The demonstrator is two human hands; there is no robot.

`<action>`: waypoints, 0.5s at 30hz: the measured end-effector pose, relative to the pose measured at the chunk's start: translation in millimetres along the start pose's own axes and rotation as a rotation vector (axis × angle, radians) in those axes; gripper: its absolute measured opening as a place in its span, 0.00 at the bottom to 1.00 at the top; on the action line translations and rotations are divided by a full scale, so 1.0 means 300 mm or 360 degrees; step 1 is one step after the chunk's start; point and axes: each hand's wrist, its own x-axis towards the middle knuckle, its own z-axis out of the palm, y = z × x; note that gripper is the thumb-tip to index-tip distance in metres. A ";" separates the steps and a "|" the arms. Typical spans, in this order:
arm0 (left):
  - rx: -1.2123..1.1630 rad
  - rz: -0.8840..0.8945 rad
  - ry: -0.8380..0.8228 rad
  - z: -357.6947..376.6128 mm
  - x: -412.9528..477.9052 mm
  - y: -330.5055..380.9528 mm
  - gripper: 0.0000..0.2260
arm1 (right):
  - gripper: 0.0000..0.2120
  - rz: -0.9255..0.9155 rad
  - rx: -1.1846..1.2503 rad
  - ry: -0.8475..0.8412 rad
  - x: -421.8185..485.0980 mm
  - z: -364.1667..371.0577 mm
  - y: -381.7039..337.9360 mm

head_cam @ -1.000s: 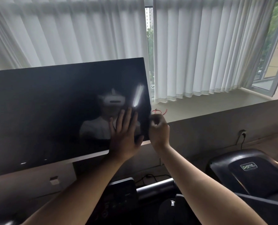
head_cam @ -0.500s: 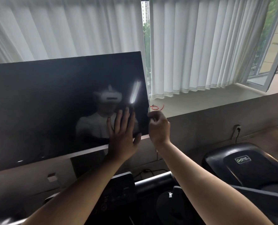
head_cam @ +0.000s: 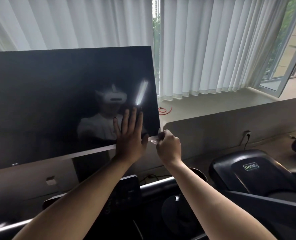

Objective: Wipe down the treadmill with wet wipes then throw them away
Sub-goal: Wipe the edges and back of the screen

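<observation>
The treadmill's big black screen [head_cam: 57, 101] fills the left half of the view, tilted, with a silver lower rim. My left hand [head_cam: 129, 137] lies flat against the screen's lower right part, fingers straight and pointing up. My right hand [head_cam: 169, 147] is curled just off the screen's lower right corner and pinches a small white wet wipe [head_cam: 153, 140] against that corner. Most of the wipe is hidden in my fingers. Below my arms are the treadmill's dark control panel [head_cam: 126, 193] and its grey handlebar [head_cam: 154, 186].
A second black treadmill hood [head_cam: 247, 168] with a green logo stands at the right. A low beige wall [head_cam: 230, 125] runs behind, with a power socket [head_cam: 247, 134]. White curtains [head_cam: 213, 49] hang over the window sill, where a red cable [head_cam: 164, 110] lies.
My right hand has slid down along the screen's right edge to its lower corner, and the white wipe now shows. My left hand stays flat on the screen.
</observation>
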 end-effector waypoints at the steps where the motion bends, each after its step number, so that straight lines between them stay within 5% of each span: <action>1: -0.0009 -0.0005 -0.0006 -0.003 0.000 0.001 0.35 | 0.09 0.0007 -0.0018 -0.0053 -0.006 -0.001 -0.002; 10: -0.0185 0.0138 -0.0096 -0.091 -0.108 -0.100 0.28 | 0.07 -0.0130 0.0341 -0.0130 -0.138 0.035 -0.085; 15: -0.0412 0.0081 -0.0146 -0.204 -0.304 -0.194 0.22 | 0.04 -0.0243 0.0446 -0.0423 -0.270 0.138 -0.123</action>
